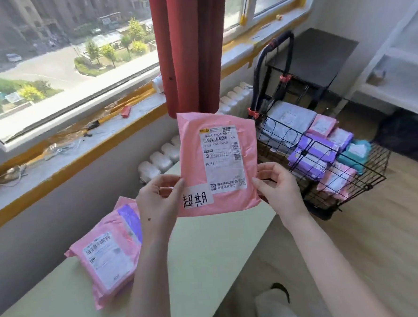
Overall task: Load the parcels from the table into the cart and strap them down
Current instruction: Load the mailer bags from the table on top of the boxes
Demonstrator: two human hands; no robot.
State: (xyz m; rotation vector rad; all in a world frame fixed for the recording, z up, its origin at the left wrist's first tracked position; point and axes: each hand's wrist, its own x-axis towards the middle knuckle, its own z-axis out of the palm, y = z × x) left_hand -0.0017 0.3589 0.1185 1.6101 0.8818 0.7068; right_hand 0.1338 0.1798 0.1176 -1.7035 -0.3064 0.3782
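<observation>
The pink parcel (218,162) is held upright above the worktop (209,256), label showing: the left hand (160,200) pinches its lower left edge, the right hand (276,188) its lower right. More pink parcels (106,260) lie on the worktop; the part-loaded cart (375,167) stands just past the worktop's far end.

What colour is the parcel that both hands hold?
Pink parcel, with a white label; clearest in the head view.
</observation>
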